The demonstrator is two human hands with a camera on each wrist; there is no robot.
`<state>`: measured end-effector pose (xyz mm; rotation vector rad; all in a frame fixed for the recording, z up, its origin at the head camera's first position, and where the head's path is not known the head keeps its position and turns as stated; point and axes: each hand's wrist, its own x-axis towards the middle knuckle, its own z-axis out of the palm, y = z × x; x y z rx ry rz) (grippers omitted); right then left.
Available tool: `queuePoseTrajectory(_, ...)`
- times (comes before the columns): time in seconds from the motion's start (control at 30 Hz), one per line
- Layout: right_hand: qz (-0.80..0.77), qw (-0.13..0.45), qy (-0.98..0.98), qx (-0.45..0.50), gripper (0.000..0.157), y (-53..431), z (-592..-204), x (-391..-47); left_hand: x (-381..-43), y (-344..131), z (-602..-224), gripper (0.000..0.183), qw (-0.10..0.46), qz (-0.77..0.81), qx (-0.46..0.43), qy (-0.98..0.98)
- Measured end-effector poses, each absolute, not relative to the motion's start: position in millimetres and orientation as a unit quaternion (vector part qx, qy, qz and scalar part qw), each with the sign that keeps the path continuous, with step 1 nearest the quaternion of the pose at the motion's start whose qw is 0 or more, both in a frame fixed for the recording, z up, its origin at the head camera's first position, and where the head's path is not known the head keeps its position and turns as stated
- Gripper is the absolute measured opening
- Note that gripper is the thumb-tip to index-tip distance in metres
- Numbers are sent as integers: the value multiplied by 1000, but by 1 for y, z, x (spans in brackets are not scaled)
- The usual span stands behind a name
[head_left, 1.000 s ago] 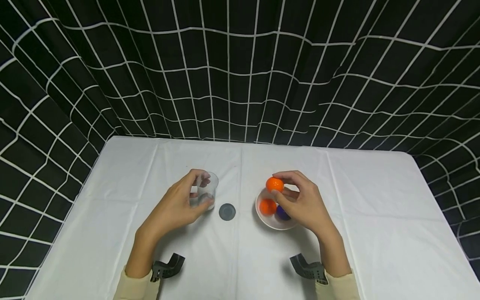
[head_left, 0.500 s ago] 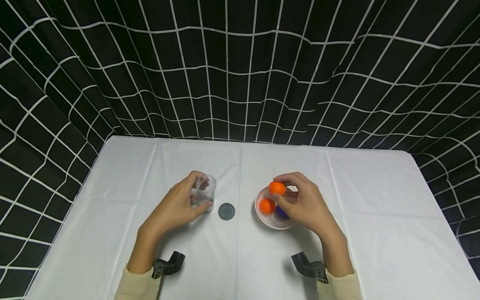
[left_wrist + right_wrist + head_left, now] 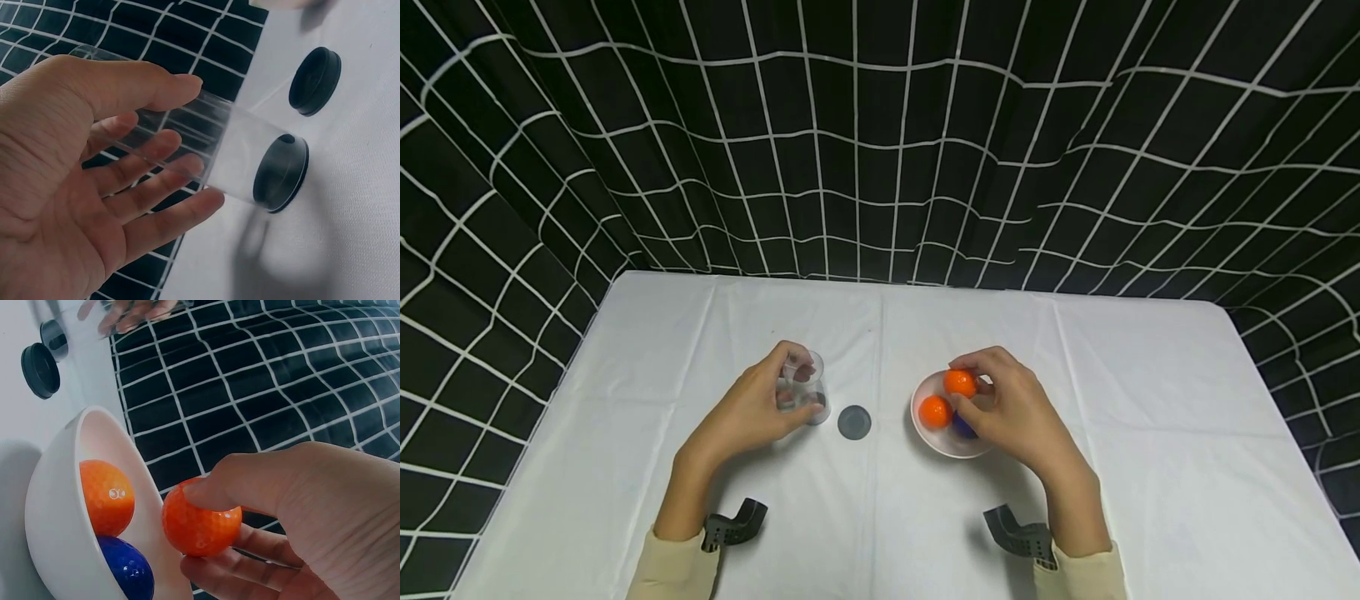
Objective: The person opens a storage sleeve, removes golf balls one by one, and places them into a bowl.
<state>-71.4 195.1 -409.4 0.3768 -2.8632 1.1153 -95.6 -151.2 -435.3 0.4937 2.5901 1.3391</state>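
My left hand [image 3: 756, 408] holds a clear plastic tube [image 3: 240, 147] with a dark base, its thumb on one side and fingers on the other. The base stands on or just above the white cloth. A round dark grey lid [image 3: 853, 422] lies to the right of the tube. My right hand [image 3: 1015, 408] pinches an orange golf ball [image 3: 201, 519] between thumb and fingers at the rim of a white bowl [image 3: 56, 506]. Inside the bowl are another orange golf ball [image 3: 107, 499] and a dark blue golf ball [image 3: 128, 567], partly hidden by my right hand in the head view.
A white cloth [image 3: 647, 358] with fold lines covers the table. Behind it and along the sides hangs a black curtain [image 3: 880, 142] with a white grid. Each wrist carries a dark bracket [image 3: 737, 523].
My right hand has lowered the orange golf ball slightly rightward and toward the bowl. The tube in my left hand has shifted a little left and down in the head view.
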Motion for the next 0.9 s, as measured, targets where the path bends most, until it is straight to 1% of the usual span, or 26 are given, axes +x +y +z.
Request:
queuePoseTrajectory(0.43,350,10,-930,112,33,197,-411,-65,-93,-150,-433,50,126,455,159,867)
queuePoseTrajectory(0.63,352,17,-929,115,32,196,-408,-64,-92,-151,-429,53,117,453,161,869)
queuePoseTrajectory(0.73,358,22,-926,117,32,196,-407,-63,-91,-153,-427,59,116,442,158,876)
queuePoseTrajectory(0.9,376,45,-918,118,29,196,-403,-62,-90,-157,-426,80,110,416,165,888)
